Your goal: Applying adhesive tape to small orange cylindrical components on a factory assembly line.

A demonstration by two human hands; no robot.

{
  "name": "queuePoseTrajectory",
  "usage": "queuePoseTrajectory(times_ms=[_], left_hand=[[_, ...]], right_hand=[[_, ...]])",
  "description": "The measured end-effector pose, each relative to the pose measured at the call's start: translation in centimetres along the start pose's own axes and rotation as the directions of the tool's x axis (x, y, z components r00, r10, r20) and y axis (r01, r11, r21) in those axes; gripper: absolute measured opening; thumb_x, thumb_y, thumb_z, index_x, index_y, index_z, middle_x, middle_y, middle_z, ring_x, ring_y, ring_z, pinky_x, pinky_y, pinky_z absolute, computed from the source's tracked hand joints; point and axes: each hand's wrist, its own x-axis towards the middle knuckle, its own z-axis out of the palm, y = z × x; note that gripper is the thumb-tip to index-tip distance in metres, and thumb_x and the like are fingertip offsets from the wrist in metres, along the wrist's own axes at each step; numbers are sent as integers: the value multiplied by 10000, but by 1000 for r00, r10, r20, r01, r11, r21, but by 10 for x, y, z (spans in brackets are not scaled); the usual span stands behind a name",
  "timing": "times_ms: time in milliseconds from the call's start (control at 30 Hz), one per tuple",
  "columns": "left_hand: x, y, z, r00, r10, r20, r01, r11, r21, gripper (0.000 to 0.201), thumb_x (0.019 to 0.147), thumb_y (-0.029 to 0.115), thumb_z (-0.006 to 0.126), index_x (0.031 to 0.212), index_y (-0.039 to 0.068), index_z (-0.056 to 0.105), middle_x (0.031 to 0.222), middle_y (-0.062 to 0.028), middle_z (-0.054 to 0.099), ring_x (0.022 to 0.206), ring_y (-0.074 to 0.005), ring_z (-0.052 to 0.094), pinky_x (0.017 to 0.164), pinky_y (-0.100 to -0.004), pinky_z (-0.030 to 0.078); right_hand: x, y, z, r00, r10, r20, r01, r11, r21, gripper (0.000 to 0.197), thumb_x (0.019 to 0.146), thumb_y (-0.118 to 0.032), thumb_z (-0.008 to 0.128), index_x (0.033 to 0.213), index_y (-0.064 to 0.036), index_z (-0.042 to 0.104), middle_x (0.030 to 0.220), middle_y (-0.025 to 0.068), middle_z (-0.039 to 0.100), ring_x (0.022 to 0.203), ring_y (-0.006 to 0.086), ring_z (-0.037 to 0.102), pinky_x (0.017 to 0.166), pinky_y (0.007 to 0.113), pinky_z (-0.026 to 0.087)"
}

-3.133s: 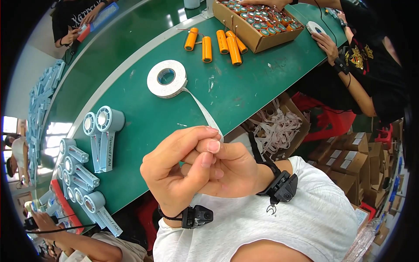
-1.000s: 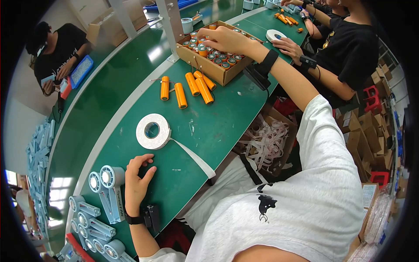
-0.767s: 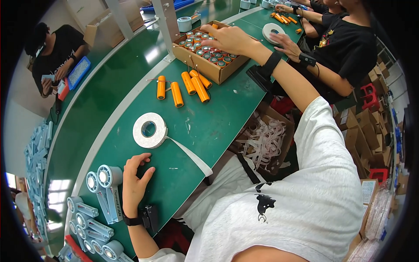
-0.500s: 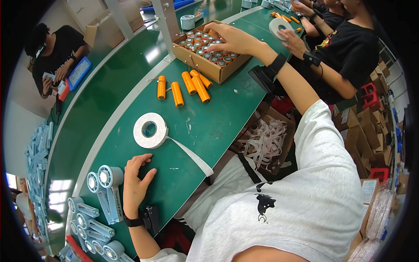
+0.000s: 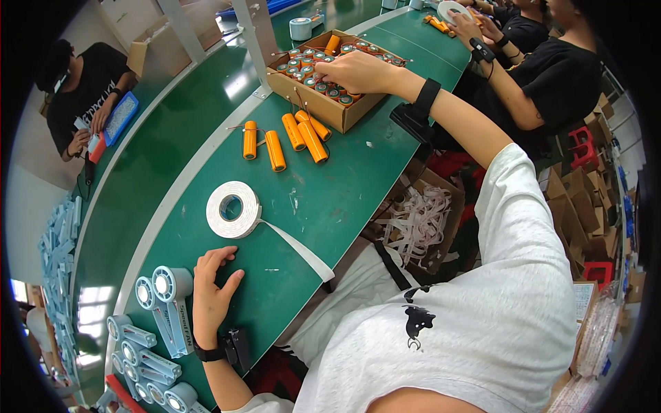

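Head view: a green table (image 5: 344,199) curves from lower left to upper right of the frame. At upper centre sits a cardboard box (image 5: 330,113) of orange cells; the right hand (image 5: 361,71) reaches into it, fingers curled over the cells, though whether it grips one I cannot tell. A white tape roll (image 5: 233,210) lies mid-left, its strip trailing toward lower centre. Just below it, the left hand (image 5: 210,296) rests flat, fingers spread, holding nothing. Four loose orange cells (image 5: 286,138) lie between roll and box.
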Motion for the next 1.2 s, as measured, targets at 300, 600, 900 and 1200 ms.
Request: queuePoseTrajectory(times_ms=[300,600,900,1200], left_hand=[[0,-3,0,1000,10,3,-10,1000,-15,361,704,44,644,1060,57,580,943,-59,563,911,-211,479,867,-315,358],[0,-2,0,1000,13,4,-13,1000,-2,369,702,35,642,1065,52,577,950,-67,562,925,-213,481,872,-314,359],[-2,-1,0,999,42,13,-42,999,25,391,699,32,644,1082,49,568,969,-73,561,945,-222,485,874,-317,367],[-1,6,-2,999,48,23,-48,998,26,404,689,31,636,1086,35,564,966,-77,548,928,-212,478,866,-311,378]], right_hand=[[0,3,-14,999,6,-44,-4,999,39,157,813,-54,540,963,-54,496,754,142,609,711,322,605,619,389,476],[36,10,-90,976,-6,-219,21,998,67,55,841,-54,508,891,-33,501,710,135,584,709,306,600,628,370,459],[65,-53,-90,988,43,-151,28,898,439,84,840,-47,501,922,-53,514,802,123,627,779,309,602,658,350,473],[51,-31,-15,987,155,-31,-132,918,375,179,884,-200,493,982,-54,527,801,139,624,786,300,610,689,361,476]])
